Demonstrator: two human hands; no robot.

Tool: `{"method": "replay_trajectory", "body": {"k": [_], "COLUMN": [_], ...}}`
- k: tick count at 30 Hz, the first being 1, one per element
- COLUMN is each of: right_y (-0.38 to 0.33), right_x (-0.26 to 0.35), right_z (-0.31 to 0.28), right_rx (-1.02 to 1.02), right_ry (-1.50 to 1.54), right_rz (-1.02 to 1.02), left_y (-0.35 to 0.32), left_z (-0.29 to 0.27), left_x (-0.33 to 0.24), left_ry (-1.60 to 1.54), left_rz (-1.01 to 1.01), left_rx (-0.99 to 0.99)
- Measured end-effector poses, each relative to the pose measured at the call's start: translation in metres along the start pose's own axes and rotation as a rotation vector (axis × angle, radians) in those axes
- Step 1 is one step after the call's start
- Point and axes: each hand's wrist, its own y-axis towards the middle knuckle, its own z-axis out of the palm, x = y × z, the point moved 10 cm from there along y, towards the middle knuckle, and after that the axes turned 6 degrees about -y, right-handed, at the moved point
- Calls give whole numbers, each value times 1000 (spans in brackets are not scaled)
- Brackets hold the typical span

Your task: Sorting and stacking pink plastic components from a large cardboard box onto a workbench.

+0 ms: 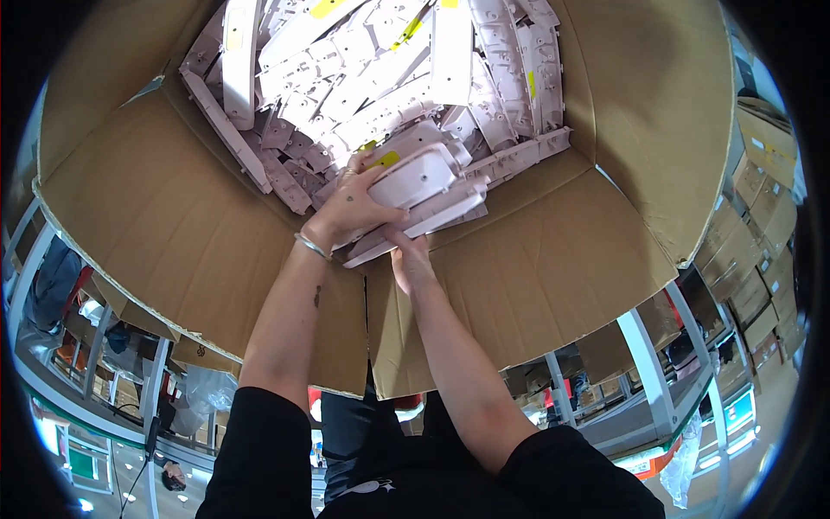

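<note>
Fingers (369,177) of our left hand (347,208) are closed around a small bundle of white plastic mouldings (422,176), thumb pressed across the near side, the rest reaching over the far edge! Our right hand (413,262) is in from below, gripping the bundle's lower edge, thumb up against the bottom piece and the other digits partly hidden from us. Both hands are on it, close together, and we have the long pieces layered and slanting up to the right. On top, a rounded end with one small dark hole faces us; a yellow sticker (386,160) shows just beyond our left fingers.

And where are we? Over the mouth of a big cardboard box (510,285), the bundle at its near side, just beside the pile of white mouldings (372,117) filling the bottom. We can't tell whether the bundle rests on that pile or hangs clear. Those pieces lie every which way, ribbed and flat faces mixed, glare washing out the middle!

A bracelet (313,246) rings our left wrist. Out beyond the flaps, pale metal framing (644,363) stands on the right, stacked cartons (748,251) behind it, and a clear plastic bag (208,389) slumps on the left.
</note>
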Motion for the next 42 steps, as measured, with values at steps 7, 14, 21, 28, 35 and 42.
{"method": "replay_trajectory", "body": {"k": [7, 14, 21, 28, 35, 42], "right_y": [28, 22, 22, 23, 21, 26], "right_x": [0, 4, 8, 19, 31, 47], "right_z": [-23, -20, -25, -23, -6, 1], "right_rx": [32, 8, -157, -51, 51, 252], "right_ry": [154, 150, 75, -33, -116, -108], "right_rz": [131, 58, 100, 115, 73, 150], "left_y": [18, 22, 24, 17, 6, -5], "left_z": [-7, 9, -1, 5, 13, 13], "left_x": [11, 0, 19, 33, 11, 7], "left_ry": [-45, 173, -149, -218, -549, -672], "left_rz": [-112, 18, 68, -82, -188, -279], "left_rx": [51, 139, -174, -63, 52, 93]}}
